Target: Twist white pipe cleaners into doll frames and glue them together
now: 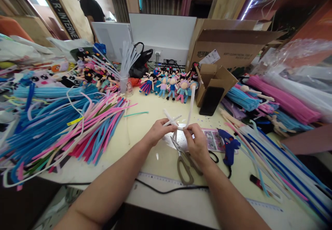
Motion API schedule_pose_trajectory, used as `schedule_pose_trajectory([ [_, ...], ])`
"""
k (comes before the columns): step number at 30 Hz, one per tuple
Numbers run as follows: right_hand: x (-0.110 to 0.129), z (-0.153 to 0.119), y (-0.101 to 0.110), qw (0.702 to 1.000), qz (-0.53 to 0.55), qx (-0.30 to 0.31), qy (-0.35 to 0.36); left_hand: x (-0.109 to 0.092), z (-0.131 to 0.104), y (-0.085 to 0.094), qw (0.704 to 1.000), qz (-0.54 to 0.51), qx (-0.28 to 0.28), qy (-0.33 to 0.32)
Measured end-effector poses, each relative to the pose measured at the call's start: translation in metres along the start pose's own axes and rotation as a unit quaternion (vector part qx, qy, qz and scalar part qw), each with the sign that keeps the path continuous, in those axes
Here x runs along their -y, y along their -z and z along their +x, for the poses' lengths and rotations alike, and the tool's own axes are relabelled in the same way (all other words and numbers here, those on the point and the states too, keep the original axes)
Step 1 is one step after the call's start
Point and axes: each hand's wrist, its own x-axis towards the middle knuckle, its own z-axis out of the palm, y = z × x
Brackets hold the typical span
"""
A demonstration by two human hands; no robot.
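Note:
Between my two hands is a white pipe cleaner (191,107), bent and crossed into a small shape with several arms. My left hand (161,130) pinches its left part. With thumb and fingers closed, my right hand (195,140) grips the right part, where one long end rises upright. Just below the hands lie scissors (184,169) with grey-brown handles, their blades slightly apart and pointing up at the work. The right hand partly covers one scissor handle. A blue glue gun (228,147) lies to the right of my right hand, beside a printed picture card (213,139).
Bundles of coloured pipe cleaners (52,119) fill the left, with more strips (275,161) at right. Small dolls (172,86) stand at the back near a phone (212,100) leaning on a cardboard box (218,78). A black cable (166,191) crosses the front. A person (90,7) stands behind.

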Motion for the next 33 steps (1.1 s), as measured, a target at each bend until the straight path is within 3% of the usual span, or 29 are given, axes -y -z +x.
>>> schedule_pose_trajectory([
  [5, 0.003, 0.0, 0.0, 1.0, 0.0, 0.018, 0.017, -0.002, -0.002, 0.0, 0.997, 0.059, -0.04, -0.003],
  [9, 0.003, 0.0, 0.0, 1.0, -0.001, 0.023, -0.003, -0.003, -0.003, 0.0, 0.997, 0.071, -0.028, -0.023],
  [17, -0.006, 0.003, -0.001, 0.991, 0.034, 0.055, -0.115, -0.004, -0.003, 0.004, 0.988, 0.136, -0.022, -0.077],
  [22, -0.013, 0.007, -0.001, 0.946, 0.172, 0.122, -0.248, -0.008, -0.006, 0.006, 0.973, 0.148, 0.017, -0.174],
  [27, -0.017, 0.005, -0.004, 0.903, 0.304, 0.109, -0.283, -0.009, -0.008, 0.004, 0.961, 0.163, 0.053, -0.219],
  [30, -0.016, 0.004, -0.003, 0.92, 0.286, 0.066, -0.26, -0.009, -0.008, 0.003, 0.964, 0.173, 0.03, -0.198],
  [33, -0.013, 0.006, 0.003, 0.963, 0.181, -0.002, -0.201, -0.007, -0.005, 0.005, 0.968, 0.177, -0.052, -0.168],
])
